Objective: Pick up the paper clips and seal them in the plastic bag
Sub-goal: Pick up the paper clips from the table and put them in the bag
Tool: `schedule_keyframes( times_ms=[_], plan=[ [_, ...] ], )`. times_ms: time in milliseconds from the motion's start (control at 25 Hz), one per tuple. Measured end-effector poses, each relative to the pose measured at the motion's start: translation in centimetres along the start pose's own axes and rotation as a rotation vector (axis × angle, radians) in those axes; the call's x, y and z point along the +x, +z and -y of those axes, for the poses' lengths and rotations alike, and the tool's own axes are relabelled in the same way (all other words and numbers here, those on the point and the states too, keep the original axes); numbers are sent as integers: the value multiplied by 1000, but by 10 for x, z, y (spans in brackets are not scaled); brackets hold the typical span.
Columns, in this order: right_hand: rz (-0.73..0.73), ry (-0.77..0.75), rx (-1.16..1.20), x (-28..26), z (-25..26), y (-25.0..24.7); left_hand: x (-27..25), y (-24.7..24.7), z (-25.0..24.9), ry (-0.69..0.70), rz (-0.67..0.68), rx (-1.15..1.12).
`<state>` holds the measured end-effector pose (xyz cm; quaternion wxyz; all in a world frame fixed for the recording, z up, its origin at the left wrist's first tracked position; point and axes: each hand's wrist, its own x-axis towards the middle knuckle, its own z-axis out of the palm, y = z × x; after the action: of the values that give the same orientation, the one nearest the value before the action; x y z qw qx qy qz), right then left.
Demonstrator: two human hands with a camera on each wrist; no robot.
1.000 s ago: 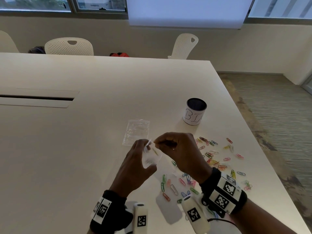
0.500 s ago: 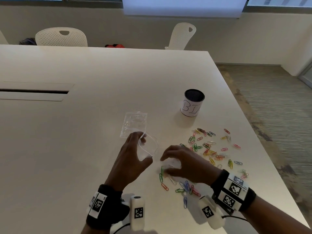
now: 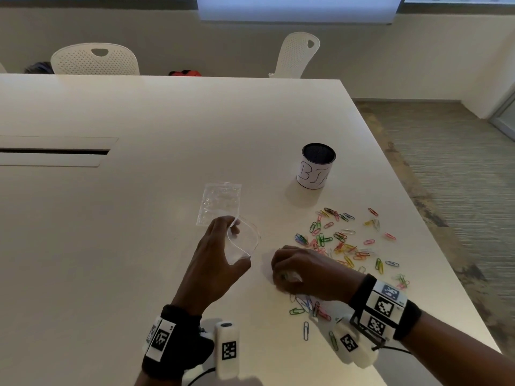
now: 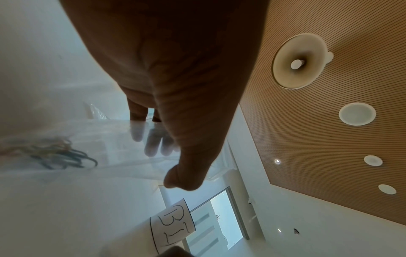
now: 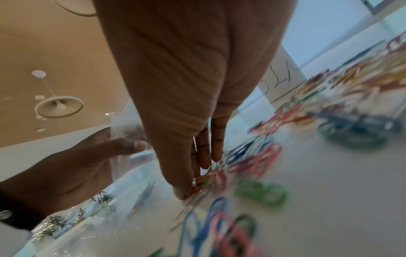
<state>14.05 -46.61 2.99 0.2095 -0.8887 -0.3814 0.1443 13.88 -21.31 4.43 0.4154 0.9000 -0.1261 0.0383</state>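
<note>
Left fingers around open plastic bag with few clips inside; right fingers pinching paper clips.

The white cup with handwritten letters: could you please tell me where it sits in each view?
Head: the white cup stands upper right of centre, beyond the paper clips.
Left wrist: bottom centre, tilted, below the thumb.
Right wrist: upper right, partly behind the right hand.
Shared landmark: the clips.

Scattered wire paper clips: green, pink, blue, yellow, red. Small plastic bag: clear. Cylindrical cup: white, black lettering. Flat tabletop: white.
</note>
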Motion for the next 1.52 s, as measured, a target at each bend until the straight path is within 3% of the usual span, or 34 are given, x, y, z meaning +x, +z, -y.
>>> schedule_keyframes(
  times_ms=[240, 600, 800, 1040, 1320, 1520],
  plan=[
    [-106, 141, -37, -2, -18, -16, 2, 1, 1, 15, -2, -6],
    [-38, 123, -102, -18, -17, -14, 5, 2, -4, 1, 8, -1],
    [112, 156, -244, -30, -7, -19, 7, 5, -5, 18, 14, 3],
    [-2, 111, -177, -33, -3, -10, 8, 8, -10, 37, 26, -12],
    [-27, 157, -244, -28, 2, -7, 5, 15, -17, 68, 58, -20],
    [-167, 299, 14, -27, -10, -22, 4, 17, -20, 70, 64, -20]
  ],
)
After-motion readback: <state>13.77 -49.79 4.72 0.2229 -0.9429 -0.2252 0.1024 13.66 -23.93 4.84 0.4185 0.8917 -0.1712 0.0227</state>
